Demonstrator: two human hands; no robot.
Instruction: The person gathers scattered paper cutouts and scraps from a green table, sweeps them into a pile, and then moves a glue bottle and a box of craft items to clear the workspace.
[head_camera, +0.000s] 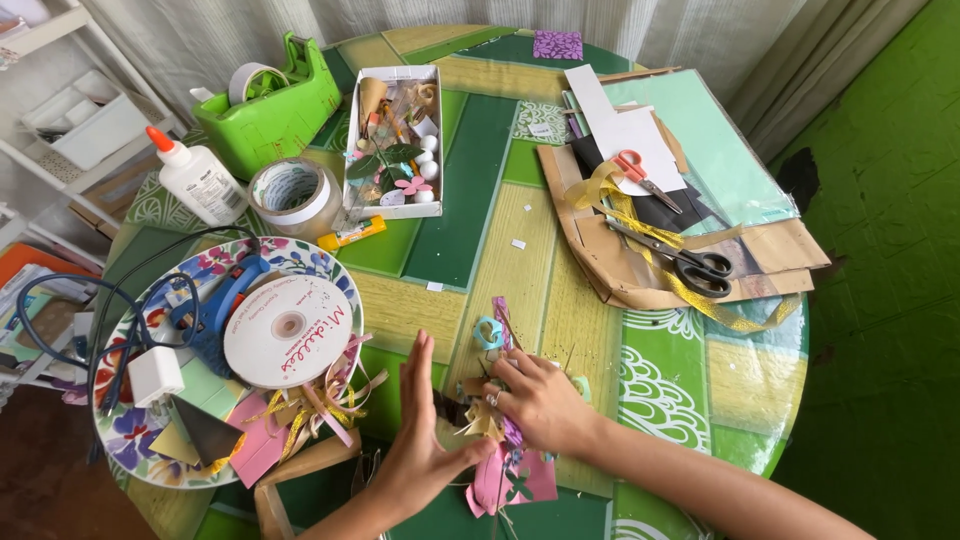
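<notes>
The paper flower bundle (503, 400) lies near the table's (480, 200) near edge, its long axis running from near edge toward far edge, under the right hand (545, 400), whose fingers press down on it; the left hand (425, 440) stands open-palmed, fingers together, just beside it

Flat pink-and-gold paper craft (505, 440) near table edge

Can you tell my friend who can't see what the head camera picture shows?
Two hands, left hand and right hand, press on a small paper craft piece on a green round table crowded with scissors, glue bottle and tape.
</notes>
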